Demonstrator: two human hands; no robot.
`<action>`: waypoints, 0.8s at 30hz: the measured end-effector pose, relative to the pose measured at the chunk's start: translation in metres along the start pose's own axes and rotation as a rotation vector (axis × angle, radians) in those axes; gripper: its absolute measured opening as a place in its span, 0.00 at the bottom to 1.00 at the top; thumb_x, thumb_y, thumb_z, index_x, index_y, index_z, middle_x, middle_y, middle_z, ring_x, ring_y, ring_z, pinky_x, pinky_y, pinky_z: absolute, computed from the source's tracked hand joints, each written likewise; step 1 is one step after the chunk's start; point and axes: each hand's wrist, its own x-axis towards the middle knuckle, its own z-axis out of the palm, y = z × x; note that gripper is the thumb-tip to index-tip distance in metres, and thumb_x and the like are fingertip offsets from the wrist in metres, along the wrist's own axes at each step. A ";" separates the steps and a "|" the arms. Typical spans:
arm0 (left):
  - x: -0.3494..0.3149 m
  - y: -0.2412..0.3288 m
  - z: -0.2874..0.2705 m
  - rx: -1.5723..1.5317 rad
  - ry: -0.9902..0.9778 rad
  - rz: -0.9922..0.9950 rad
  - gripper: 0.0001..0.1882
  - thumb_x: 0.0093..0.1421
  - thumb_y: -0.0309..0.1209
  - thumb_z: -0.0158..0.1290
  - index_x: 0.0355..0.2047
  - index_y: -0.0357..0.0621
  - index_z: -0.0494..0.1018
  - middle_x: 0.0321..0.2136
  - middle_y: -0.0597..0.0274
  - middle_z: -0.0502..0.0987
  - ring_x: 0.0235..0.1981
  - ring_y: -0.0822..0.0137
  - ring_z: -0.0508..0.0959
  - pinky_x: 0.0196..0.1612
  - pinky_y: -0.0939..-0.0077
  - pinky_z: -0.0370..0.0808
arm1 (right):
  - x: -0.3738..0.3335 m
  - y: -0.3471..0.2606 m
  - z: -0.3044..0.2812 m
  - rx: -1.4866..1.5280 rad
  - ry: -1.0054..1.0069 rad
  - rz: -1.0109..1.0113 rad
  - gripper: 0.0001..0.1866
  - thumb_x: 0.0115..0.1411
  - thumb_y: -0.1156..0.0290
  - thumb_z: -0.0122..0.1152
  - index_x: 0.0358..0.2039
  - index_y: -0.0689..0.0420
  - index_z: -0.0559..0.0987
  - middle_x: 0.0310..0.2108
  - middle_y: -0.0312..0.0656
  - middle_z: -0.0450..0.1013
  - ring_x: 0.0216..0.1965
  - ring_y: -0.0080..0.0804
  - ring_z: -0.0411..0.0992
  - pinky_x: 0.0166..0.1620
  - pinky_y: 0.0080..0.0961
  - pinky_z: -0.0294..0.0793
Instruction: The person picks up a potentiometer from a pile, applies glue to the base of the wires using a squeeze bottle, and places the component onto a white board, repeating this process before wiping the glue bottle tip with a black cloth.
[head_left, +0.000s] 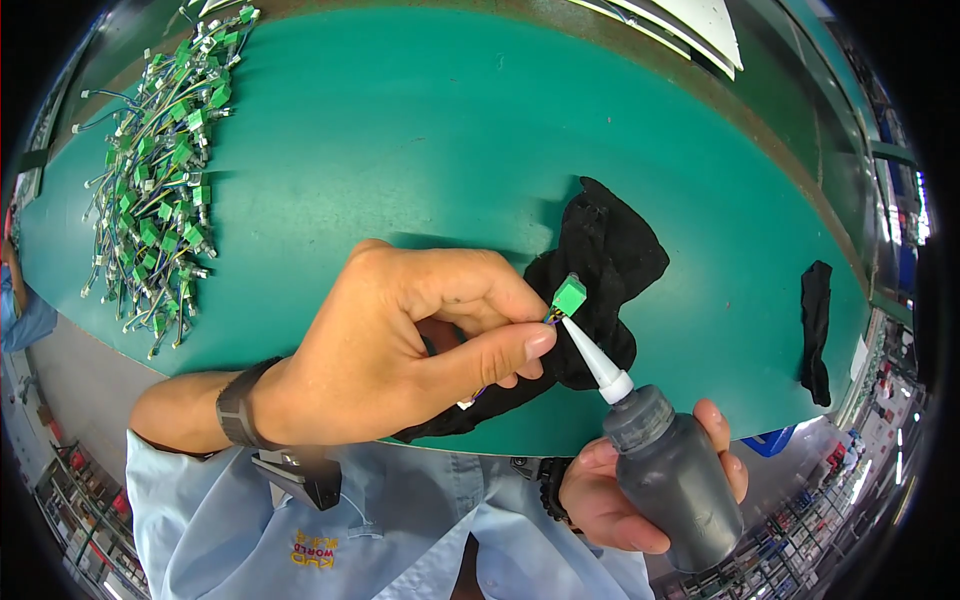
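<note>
Between thumb and forefinger, my left hand (400,335) pinches the thin coloured wires of a small cable with a green connector block (569,295). A white plug on the cable's other end shows below the fingers. My right hand (615,500) is wrapped round a dark grey squeeze bottle (680,480), tilted up to the left. The bottle's white tapered nozzle (592,358) has its tip right at the wires where they enter the green block; whether it touches cannot be told. Under both lies a crumpled black cloth (610,245) on the green table.
A long heap of similar cables with green connectors (160,190) covers the left of the green tabletop (400,110). Another black cloth strip (816,330) lies near the right edge. White panels (690,25) stand at the far edge. Another person's blue sleeve (30,320) shows at far left.
</note>
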 end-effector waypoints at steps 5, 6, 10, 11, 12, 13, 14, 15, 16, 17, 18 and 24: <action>-0.001 0.000 -0.001 -0.025 -0.001 -0.012 0.04 0.59 0.24 0.54 0.30 0.33 0.74 0.24 0.57 0.80 0.24 0.75 0.79 0.19 0.87 0.72 | 0.001 -0.007 0.004 -0.160 0.003 0.107 0.33 0.66 0.52 0.40 0.55 0.71 0.49 0.50 0.66 0.57 0.39 0.45 0.69 0.41 0.30 0.73; -0.001 0.000 -0.001 -0.024 0.002 -0.012 0.04 0.59 0.24 0.54 0.30 0.33 0.74 0.24 0.57 0.80 0.24 0.75 0.79 0.19 0.87 0.72 | -0.001 -0.007 0.005 -0.077 0.062 0.155 0.34 0.66 0.51 0.38 0.55 0.72 0.50 0.50 0.67 0.57 0.35 0.42 0.70 0.38 0.26 0.74; 0.000 0.002 -0.001 -0.042 -0.013 -0.026 0.05 0.60 0.24 0.53 0.31 0.33 0.75 0.25 0.56 0.80 0.25 0.75 0.79 0.20 0.86 0.72 | -0.003 -0.011 0.003 -0.048 0.175 0.227 0.36 0.66 0.47 0.32 0.55 0.72 0.51 0.49 0.70 0.59 0.26 0.36 0.70 0.29 0.19 0.75; 0.000 0.003 0.000 -0.038 -0.015 -0.025 0.05 0.60 0.24 0.53 0.32 0.33 0.75 0.25 0.56 0.80 0.25 0.75 0.79 0.20 0.86 0.72 | -0.004 -0.012 0.002 -0.076 0.201 0.239 0.37 0.66 0.45 0.31 0.54 0.73 0.52 0.49 0.70 0.59 0.23 0.34 0.69 0.27 0.17 0.75; 0.001 0.003 0.000 -0.035 -0.018 -0.024 0.05 0.60 0.24 0.53 0.32 0.33 0.75 0.25 0.56 0.80 0.25 0.75 0.79 0.20 0.86 0.72 | -0.004 -0.012 0.000 -0.079 0.203 0.236 0.37 0.66 0.45 0.31 0.54 0.73 0.52 0.49 0.70 0.59 0.23 0.34 0.69 0.27 0.17 0.75; 0.000 0.002 -0.001 -0.029 -0.012 -0.024 0.06 0.60 0.24 0.53 0.33 0.32 0.75 0.25 0.56 0.80 0.25 0.75 0.79 0.20 0.86 0.72 | -0.005 -0.011 0.000 -0.031 0.209 0.216 0.37 0.66 0.45 0.31 0.54 0.73 0.52 0.49 0.70 0.59 0.23 0.33 0.69 0.26 0.17 0.74; -0.001 0.002 -0.001 -0.028 -0.008 -0.024 0.06 0.60 0.24 0.53 0.33 0.32 0.75 0.25 0.56 0.80 0.25 0.75 0.79 0.20 0.86 0.72 | -0.005 -0.009 0.000 0.015 0.216 0.195 0.37 0.66 0.45 0.31 0.54 0.73 0.52 0.49 0.70 0.59 0.22 0.32 0.69 0.26 0.18 0.74; -0.001 0.002 -0.001 -0.032 -0.007 -0.026 0.06 0.60 0.24 0.53 0.33 0.32 0.75 0.25 0.56 0.80 0.25 0.75 0.79 0.20 0.86 0.71 | -0.005 -0.009 0.000 0.061 0.224 0.173 0.37 0.66 0.45 0.31 0.54 0.73 0.52 0.49 0.70 0.59 0.22 0.32 0.69 0.25 0.18 0.74; -0.001 0.002 -0.001 -0.035 -0.006 -0.027 0.06 0.60 0.24 0.53 0.33 0.32 0.75 0.25 0.56 0.80 0.25 0.75 0.79 0.20 0.86 0.71 | -0.006 -0.008 0.000 0.063 0.224 0.173 0.37 0.66 0.45 0.31 0.54 0.73 0.52 0.49 0.70 0.59 0.22 0.32 0.69 0.25 0.18 0.74; -0.001 0.001 -0.001 -0.039 -0.005 -0.028 0.06 0.60 0.25 0.53 0.33 0.33 0.75 0.25 0.56 0.80 0.25 0.75 0.79 0.20 0.86 0.71 | -0.006 -0.008 0.000 0.115 0.232 0.161 0.37 0.66 0.45 0.31 0.54 0.72 0.52 0.49 0.70 0.59 0.23 0.33 0.69 0.26 0.18 0.74; -0.001 0.001 -0.001 -0.038 -0.004 -0.028 0.06 0.60 0.25 0.53 0.33 0.33 0.75 0.25 0.56 0.80 0.25 0.75 0.79 0.20 0.86 0.71 | -0.007 -0.008 0.000 0.167 0.241 0.149 0.37 0.66 0.45 0.31 0.54 0.72 0.52 0.50 0.70 0.58 0.25 0.34 0.70 0.27 0.18 0.74; 0.001 0.003 0.002 -0.017 -0.024 0.002 0.06 0.60 0.25 0.53 0.33 0.33 0.76 0.25 0.56 0.80 0.25 0.75 0.79 0.20 0.86 0.71 | 0.000 -0.006 0.002 -0.027 0.199 0.133 0.36 0.66 0.45 0.31 0.54 0.71 0.52 0.53 0.65 0.56 0.38 0.43 0.71 0.33 0.20 0.75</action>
